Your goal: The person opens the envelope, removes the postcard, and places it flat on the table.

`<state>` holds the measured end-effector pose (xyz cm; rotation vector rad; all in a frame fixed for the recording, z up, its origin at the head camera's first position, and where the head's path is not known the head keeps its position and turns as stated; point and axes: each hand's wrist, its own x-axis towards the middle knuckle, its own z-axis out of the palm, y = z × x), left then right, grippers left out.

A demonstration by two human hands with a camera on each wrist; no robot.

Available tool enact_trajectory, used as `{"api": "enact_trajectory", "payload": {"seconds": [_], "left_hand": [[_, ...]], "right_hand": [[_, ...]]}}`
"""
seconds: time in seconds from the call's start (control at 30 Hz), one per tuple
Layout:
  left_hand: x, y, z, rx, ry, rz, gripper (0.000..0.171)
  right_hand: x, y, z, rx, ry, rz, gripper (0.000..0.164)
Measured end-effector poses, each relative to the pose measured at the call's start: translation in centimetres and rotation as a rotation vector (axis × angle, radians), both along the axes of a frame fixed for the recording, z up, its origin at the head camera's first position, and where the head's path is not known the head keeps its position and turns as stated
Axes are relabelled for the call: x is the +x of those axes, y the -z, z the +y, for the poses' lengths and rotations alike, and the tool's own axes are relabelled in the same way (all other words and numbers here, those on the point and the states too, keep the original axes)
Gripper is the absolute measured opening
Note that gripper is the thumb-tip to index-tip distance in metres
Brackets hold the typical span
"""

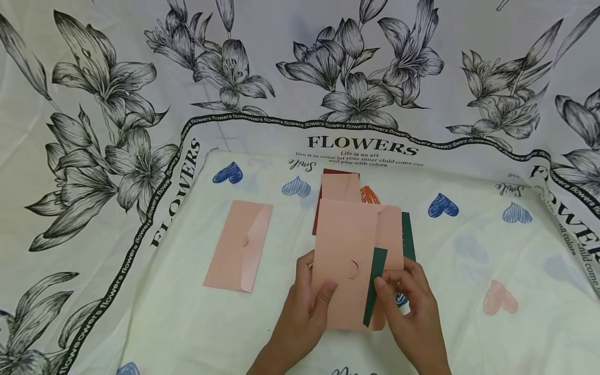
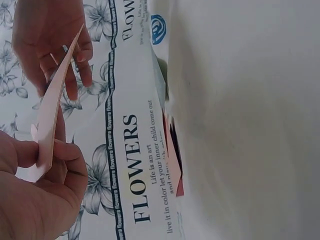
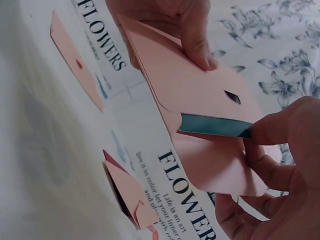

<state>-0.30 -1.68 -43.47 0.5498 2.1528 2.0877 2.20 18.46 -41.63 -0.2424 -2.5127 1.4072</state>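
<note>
A pink paper envelope is held up in front of me, its flap unfolded to the right. My left hand grips its left side, thumb on the front face and fingers behind. A narrow part of a dark green card shows along the envelope's opening, the rest hidden inside. My right hand pinches the green card's edge with its thumb; in the right wrist view the thumb and forefinger meet at the end of the green card. In the left wrist view the envelope appears edge-on.
Another pink envelope lies flat on the heart-patterned cloth to the left. Behind the held envelope lie a pink envelope, a dark red piece and a dark green piece, all partly hidden. A flower-printed cloth surrounds the area.
</note>
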Motion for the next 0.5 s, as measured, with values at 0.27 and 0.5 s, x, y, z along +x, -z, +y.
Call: {"api": "enact_trajectory", "payload": {"seconds": [0.27, 0.5], "left_hand": [[-0.1, 0.0, -0.3, -0.033, 0.004, -0.038, 0.051], [-0.2, 0.2, -0.5, -0.080, -0.024, -0.040, 0.052]], "right_hand": [[-0.3, 0.0, 1.0, 0.032, 0.008, 0.033, 0.013], [-0.3, -0.1, 2.3, 0.061, 0.048, 0.043, 0.008]]}}
